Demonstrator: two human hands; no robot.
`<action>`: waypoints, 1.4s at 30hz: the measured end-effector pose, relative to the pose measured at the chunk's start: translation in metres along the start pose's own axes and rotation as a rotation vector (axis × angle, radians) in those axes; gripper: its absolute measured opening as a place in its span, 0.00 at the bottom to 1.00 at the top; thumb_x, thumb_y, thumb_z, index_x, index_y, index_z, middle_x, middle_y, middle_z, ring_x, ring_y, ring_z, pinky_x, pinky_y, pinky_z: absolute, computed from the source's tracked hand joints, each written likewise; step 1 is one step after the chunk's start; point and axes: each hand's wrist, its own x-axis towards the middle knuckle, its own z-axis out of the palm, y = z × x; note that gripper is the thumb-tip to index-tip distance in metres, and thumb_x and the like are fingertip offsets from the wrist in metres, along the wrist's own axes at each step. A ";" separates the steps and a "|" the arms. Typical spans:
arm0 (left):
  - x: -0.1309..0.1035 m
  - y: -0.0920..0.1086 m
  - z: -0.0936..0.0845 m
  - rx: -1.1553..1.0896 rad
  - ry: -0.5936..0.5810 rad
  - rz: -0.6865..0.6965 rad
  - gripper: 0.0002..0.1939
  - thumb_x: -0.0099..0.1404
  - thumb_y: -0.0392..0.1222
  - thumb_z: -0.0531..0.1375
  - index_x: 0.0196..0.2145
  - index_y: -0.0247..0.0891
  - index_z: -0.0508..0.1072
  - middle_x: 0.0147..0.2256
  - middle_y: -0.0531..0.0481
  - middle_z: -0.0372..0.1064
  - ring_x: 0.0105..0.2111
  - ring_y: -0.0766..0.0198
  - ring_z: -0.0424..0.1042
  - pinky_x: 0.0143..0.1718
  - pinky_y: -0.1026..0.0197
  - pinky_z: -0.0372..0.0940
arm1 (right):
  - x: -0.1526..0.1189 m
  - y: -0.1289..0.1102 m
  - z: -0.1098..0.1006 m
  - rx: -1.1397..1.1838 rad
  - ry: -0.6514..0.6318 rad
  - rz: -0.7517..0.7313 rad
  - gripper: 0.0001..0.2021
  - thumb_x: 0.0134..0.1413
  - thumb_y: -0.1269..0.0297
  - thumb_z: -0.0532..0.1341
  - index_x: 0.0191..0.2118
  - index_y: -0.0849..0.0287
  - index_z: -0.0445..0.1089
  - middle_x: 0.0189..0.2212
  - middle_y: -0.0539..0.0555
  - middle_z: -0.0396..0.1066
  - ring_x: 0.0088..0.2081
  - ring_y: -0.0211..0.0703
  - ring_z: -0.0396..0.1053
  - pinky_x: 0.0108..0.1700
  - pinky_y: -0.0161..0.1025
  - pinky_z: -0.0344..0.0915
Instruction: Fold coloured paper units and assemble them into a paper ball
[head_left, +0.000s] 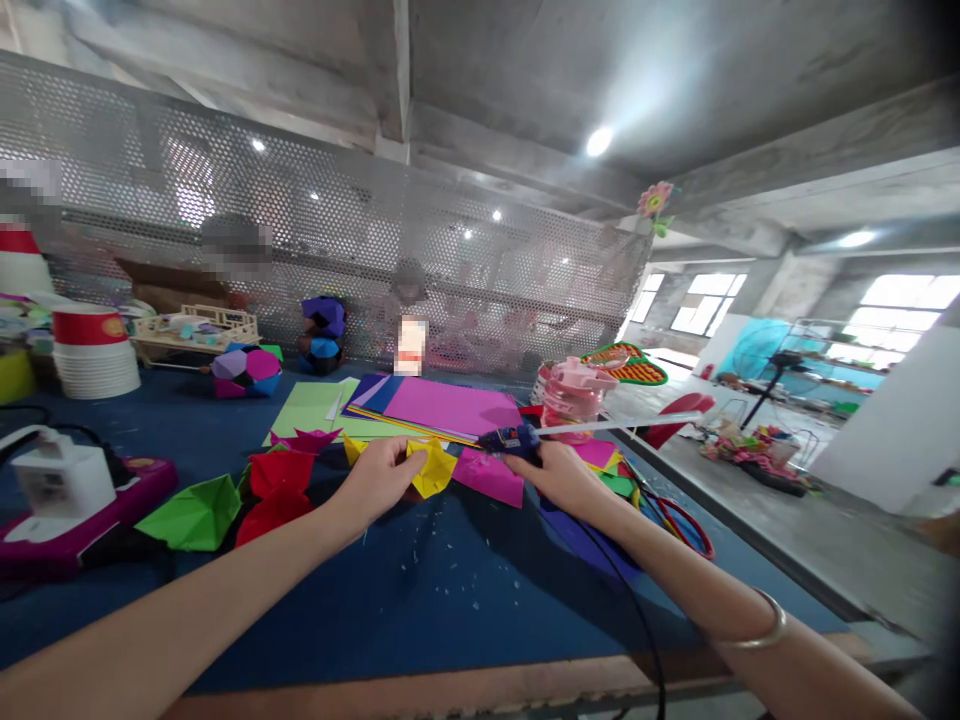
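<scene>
My left hand [381, 480] pinches a folded yellow paper piece [433, 470] over the blue table. In my right hand [562, 478] is a dark blue glue gun [510, 441], its nozzle directed left toward the yellow piece without touching it. A long clear glue stick [622, 424] sticks out of the gun's rear to the right. Beneath the gun lies a pink paper sheet [491, 477]. Red folded paper [279, 490] and green folded paper [196, 512] sit left of my left hand.
Behind my hands lie stacked purple sheets [457, 405] and light green paper [300, 410]. A pink bottle [574, 395] stands behind my right hand, red-handled scissors [686, 528] beside my forearm. At left are a power strip [142, 490] and paper cups [94, 355]. A black cord crosses the front edge.
</scene>
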 end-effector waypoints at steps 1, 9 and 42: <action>0.001 -0.001 -0.001 -0.003 -0.002 -0.001 0.07 0.60 0.40 0.60 0.31 0.34 0.73 0.27 0.49 0.74 0.26 0.62 0.73 0.25 0.62 0.69 | 0.003 -0.003 -0.001 0.068 0.029 -0.034 0.20 0.58 0.47 0.57 0.27 0.60 0.70 0.20 0.52 0.67 0.23 0.42 0.64 0.25 0.36 0.53; 0.006 -0.006 -0.005 0.015 -0.002 0.028 0.09 0.55 0.43 0.63 0.30 0.34 0.73 0.27 0.48 0.74 0.26 0.61 0.73 0.27 0.60 0.71 | -0.020 -0.018 0.015 0.379 0.167 -0.277 0.19 0.63 0.50 0.54 0.35 0.61 0.74 0.27 0.54 0.74 0.30 0.45 0.70 0.33 0.37 0.63; 0.001 -0.006 -0.009 0.640 -0.012 0.446 0.13 0.63 0.46 0.55 0.26 0.37 0.74 0.23 0.50 0.71 0.25 0.62 0.67 0.27 0.64 0.56 | -0.040 -0.021 0.013 0.053 0.229 -0.742 0.10 0.65 0.60 0.56 0.33 0.57 0.61 0.28 0.52 0.66 0.30 0.42 0.62 0.34 0.38 0.60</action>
